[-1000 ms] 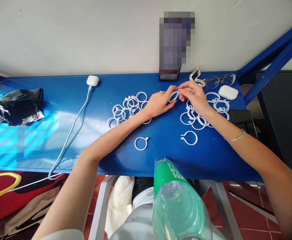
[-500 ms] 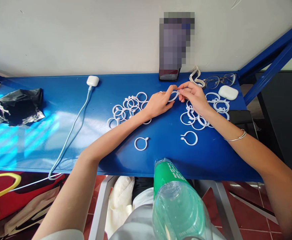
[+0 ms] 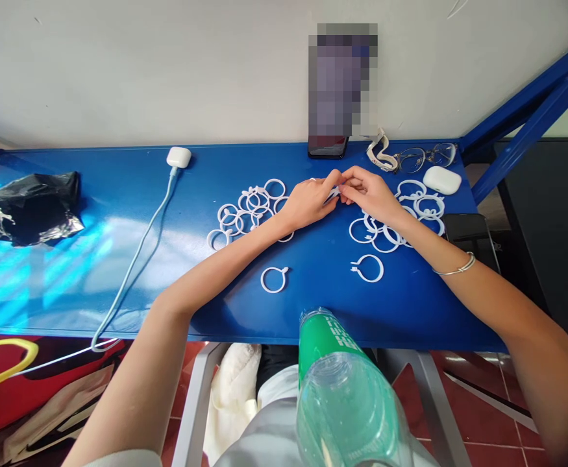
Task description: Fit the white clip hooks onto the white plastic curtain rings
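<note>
Over the back half of the blue table, my hands meet at one white plastic snap ring (image 3: 332, 193). My left hand (image 3: 308, 202) grips the ring's near side between thumb and fingers. Pinched fingers of my right hand (image 3: 365, 192) hold its other end, covering the clasp. The ring is tilted and mostly hidden by fingers. Beside my left hand lies a pile of similar rings (image 3: 239, 218); another pile (image 3: 385, 239) lies under and beside my right wrist. Nearer me are a single closed ring (image 3: 262, 280) and a single ring with its clasp apart (image 3: 382, 268).
A clear bottle with a green label (image 3: 330, 334) stands at the front edge. Around the table are a black plastic bag (image 3: 45, 188), a white case (image 3: 178, 156) on a cable, a propped phone (image 3: 328, 146), glasses (image 3: 428, 155), another white case (image 3: 442, 180) and a dark phone (image 3: 471, 233).
The held ring has turned from showing its round opening to nearly edge-on. My right hand has come slightly left and down, closer to my left hand.
</note>
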A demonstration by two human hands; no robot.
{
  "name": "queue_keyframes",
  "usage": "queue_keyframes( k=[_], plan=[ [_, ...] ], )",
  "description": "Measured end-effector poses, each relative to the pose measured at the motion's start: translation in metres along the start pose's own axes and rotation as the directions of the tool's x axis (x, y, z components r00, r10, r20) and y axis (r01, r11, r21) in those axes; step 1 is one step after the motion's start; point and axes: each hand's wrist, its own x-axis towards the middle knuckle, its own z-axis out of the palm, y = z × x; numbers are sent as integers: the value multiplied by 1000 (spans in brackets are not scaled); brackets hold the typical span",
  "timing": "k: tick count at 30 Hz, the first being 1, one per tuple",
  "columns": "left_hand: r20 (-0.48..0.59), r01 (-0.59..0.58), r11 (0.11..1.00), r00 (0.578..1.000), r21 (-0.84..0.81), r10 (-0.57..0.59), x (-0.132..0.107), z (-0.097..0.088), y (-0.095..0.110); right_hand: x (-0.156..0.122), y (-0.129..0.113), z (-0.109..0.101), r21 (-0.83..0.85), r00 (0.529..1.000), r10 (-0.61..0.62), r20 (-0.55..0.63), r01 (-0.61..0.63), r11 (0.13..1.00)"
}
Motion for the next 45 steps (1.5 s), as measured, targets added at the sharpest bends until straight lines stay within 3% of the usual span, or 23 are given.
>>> queue_keyframes(
  k=[3, 7, 12, 22, 35, 45],
  plan=[
    [26, 7, 1000, 1000, 13, -8, 0, -1, 1, -1, 0, 0, -85, 999, -19, 27, 21, 996],
    [31, 6, 1000, 1000, -9, -6, 0, -2, 0, -1, 0, 0, -59, 1000, -6, 5, 6, 998],
    [-30, -31, 987, 999, -161, 27, 1, 1, -7, -1, 1, 0, -11, 1000, 0, -21, -1, 1000],
    [-108, 15, 909, 992, -415, -66, 1, -5, -8, -3, 1, -1, 122, 999, -36, -15, 38, 992],
    [-173, -51, 880, 984, -472, -36, 0, -5, -2, -1, 1, 1, 143, 996, -2, -90, 15, 990],
    [-107, -67, 929, 994, -364, 30, -1, -4, -3, 1, 5, -2, 141, 992, -19, -126, 37, 989]
  ],
)
